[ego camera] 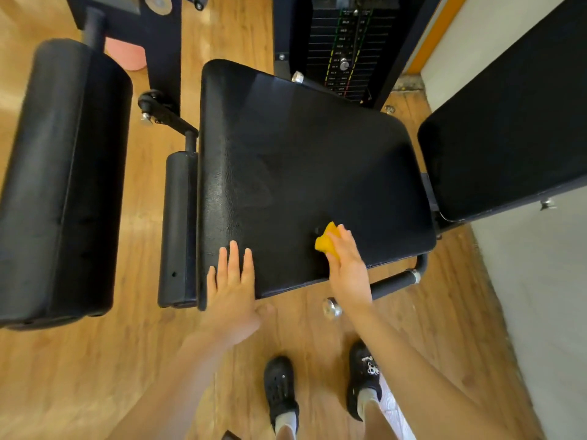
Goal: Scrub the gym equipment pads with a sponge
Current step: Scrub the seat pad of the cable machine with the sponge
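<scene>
Your right hand point(347, 265) grips a crumpled yellow-orange sponge point(327, 241), fingers curled over its top and pressing it down onto the wide black textured vinyl seat pad point(301, 160) of the gym machine, close to the pad's near edge and toward its right side. Your left hand point(232, 287) lies flat on the same pad at its near left corner, fingers straight and slightly spread, the palm overhanging the edge and the thumb hanging below it off the pad. The two hands are apart, with bare black vinyl between them. To the right of the seat, a flat black backrest pad point(508, 122) tilts up and away, almost meeting the seat at its rear right corner. To the left, just beside the seat's edge, stands a narrow black cylindrical roller pad point(178, 227) on a black metal arm, and farther left a much larger black padded roller point(60, 179) sits well apart over the floor. Behind the seat you can see the black weight stack point(344, 49) with its coloured markings and a silver selector pin. A black tubular handle with a chrome end cap point(397, 281) runs under the seat's near right corner, beneath your right wrist. Your two black clog-style shoes point(281, 389) with pale socks stand on the light brown wooden plank floor point(95, 376).
</scene>
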`<state>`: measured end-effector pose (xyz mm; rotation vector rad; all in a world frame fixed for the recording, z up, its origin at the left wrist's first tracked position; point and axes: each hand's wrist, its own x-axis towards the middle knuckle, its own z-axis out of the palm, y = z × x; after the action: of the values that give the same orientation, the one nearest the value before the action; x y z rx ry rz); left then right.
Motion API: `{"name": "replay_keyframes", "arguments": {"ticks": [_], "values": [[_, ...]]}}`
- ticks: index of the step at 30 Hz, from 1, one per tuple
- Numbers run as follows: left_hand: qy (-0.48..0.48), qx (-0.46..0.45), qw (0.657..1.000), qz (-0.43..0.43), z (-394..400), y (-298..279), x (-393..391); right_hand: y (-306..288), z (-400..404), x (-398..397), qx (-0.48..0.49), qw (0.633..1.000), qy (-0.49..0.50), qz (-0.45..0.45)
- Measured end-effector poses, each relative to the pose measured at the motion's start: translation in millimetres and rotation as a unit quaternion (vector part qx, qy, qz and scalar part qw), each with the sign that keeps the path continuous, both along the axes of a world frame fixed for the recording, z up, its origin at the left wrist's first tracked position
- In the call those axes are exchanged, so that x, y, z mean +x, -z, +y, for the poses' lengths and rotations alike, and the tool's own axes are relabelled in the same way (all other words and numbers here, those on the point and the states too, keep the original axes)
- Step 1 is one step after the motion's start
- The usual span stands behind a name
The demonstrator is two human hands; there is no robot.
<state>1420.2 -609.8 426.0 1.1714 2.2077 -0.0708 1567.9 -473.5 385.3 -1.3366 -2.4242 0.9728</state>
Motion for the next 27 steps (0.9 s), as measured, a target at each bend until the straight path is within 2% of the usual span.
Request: {"name": "replay_keyframes", "arguments": {"ticks": [2, 4, 5, 7, 9, 12, 15, 18, 21, 23, 25, 27], "values": [[0.003, 0.103, 0.994, 0.026, -23, 6, -5, 3, -3, -9, 0.013, 0.999, 0.049, -0.012], [-0.014, 0.143, 0.988, 0.050, -42, 15, -5, 3, -22, -28, 0.015, 0.995, 0.090, -0.031], [-0.034, 0.154, 0.986, 0.051, -48, 19, -2, 4, -36, -38, 0.028, 0.996, 0.076, -0.023], [-0.092, 0.156, 0.982, 0.047, -55, 24, 5, 3, -66, -53, 0.035, 0.999, 0.007, -0.002], [-0.152, 0.160, 0.975, 0.026, -63, 26, 9, -7, -87, -61, 0.002, 0.997, -0.074, 0.007], [-0.173, 0.146, 0.974, -0.018, -75, 28, 10, -19, -86, -58, -0.039, 0.989, -0.138, 0.030], [-0.159, 0.150, 0.975, -0.032, -80, 25, 6, -31, -57, -72, -0.019, 0.988, -0.143, 0.063], [-0.171, 0.152, 0.972, -0.059, -81, 23, 4, -39, -38, -113, -0.013, 0.991, -0.124, 0.039], [-0.189, 0.161, 0.964, -0.090, -81, 22, 3, -30, -42, -145, 0.025, 0.986, -0.164, 0.005], [-0.211, 0.167, 0.957, -0.105, -83, 23, 3, -21, -57, -144, 0.078, 0.970, -0.231, -0.008], [-0.241, 0.176, 0.947, -0.120, -87, 24, 3, -19, -78, -126, 0.115, 0.934, -0.338, 0.015], [-0.242, 0.174, 0.945, -0.137, -93, 27, 2, -24, -92, -99, 0.106, 0.907, -0.406, 0.018]]}}
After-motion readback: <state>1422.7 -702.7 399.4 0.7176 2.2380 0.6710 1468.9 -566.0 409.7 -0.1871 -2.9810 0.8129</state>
